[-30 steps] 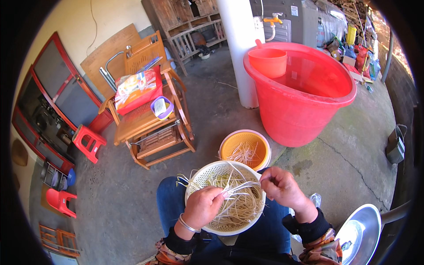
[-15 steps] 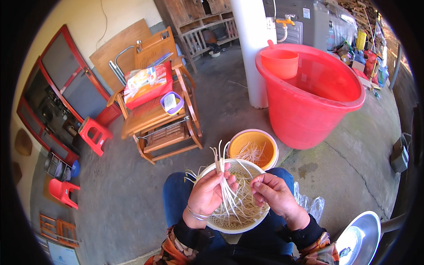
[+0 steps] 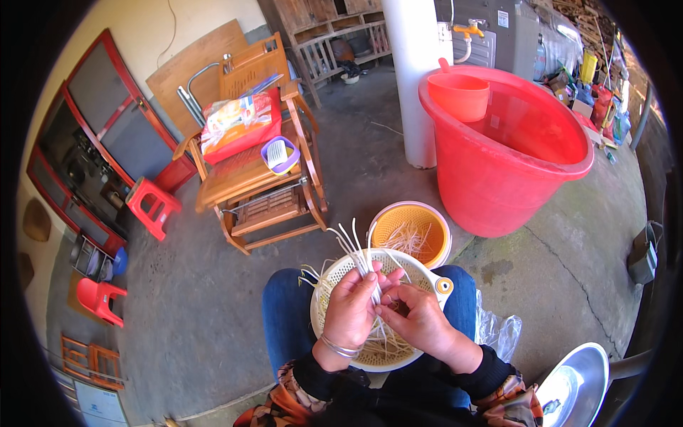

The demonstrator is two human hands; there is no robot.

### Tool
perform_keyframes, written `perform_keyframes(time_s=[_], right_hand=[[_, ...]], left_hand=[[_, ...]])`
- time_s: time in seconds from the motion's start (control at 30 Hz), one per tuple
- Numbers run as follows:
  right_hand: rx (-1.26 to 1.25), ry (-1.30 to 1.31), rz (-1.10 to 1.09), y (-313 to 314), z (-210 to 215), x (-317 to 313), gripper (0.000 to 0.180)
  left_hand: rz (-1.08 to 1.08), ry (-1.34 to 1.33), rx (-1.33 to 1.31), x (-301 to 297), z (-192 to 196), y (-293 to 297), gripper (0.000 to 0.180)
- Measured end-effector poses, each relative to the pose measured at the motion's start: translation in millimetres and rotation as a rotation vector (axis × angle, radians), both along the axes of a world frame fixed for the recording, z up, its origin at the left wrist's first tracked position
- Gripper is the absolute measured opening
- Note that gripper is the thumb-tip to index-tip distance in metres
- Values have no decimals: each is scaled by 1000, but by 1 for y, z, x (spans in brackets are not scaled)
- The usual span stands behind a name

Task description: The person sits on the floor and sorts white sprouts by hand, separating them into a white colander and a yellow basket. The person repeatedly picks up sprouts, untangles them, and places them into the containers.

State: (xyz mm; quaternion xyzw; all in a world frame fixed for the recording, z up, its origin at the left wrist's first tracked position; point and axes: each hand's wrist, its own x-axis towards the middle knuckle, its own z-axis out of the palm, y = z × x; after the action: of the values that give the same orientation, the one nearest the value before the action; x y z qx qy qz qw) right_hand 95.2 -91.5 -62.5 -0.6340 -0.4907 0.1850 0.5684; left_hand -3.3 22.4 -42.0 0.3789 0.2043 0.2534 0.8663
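Note:
My left hand (image 3: 352, 304) is closed around a small bunch of long, thin, pale stems (image 3: 353, 249). Their tips fan out above my fingers, and the lower ends hang down under my palm. Against the same bunch, my right hand (image 3: 418, 317) pinches with thumb and forefinger; the exact strand it grips is hidden. Both hands are over a cream plastic colander (image 3: 320, 293) resting in my lap, with more pale stems lying in it and some poking over its left rim. Just beyond stands an orange basket (image 3: 385, 226) holding thin pinkish-white strands (image 3: 408, 238).
A big red tub (image 3: 491, 192) with a red dipper (image 3: 459, 98) stands at the far right beside a white pillar (image 3: 413, 85). A wooden chair (image 3: 260, 192) carries bags. Clear plastic (image 3: 501, 320) and a metal basin (image 3: 580, 381) lie to my right; red stools (image 3: 151, 206) stand left.
My right hand has moved left from beside the bunch to meet it. My left hand has shifted slightly right, tilting the stem tips leftward. The colander's right handle has come into sight.

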Motion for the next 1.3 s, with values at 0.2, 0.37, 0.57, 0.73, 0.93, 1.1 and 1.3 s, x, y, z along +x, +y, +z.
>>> perform_keyframes(time_s=[0.2,0.37,0.57,0.73,0.93,1.1,1.3], right_hand=[[-37,287,71,1,-6,9,13],[-195,705,168,-10,4,21,15],[-178,521,97,-10,3,23,11],[-3,651,-66,-4,-3,19,9],[85,836,69,-12,8,14,5],[16,278,51,-7,6,0,11],[66,-24,-102,1,2,-3,9]], left_hand=[[-4,-28,-22,0,-3,1,26],[-17,2,-2,-3,0,6,27],[-44,-2,5,-3,4,4,24],[6,-4,-22,-1,7,-1,21],[123,-92,-54,2,10,4,20],[174,-85,-3,7,10,1,21],[222,-72,51,12,10,-7,21]])
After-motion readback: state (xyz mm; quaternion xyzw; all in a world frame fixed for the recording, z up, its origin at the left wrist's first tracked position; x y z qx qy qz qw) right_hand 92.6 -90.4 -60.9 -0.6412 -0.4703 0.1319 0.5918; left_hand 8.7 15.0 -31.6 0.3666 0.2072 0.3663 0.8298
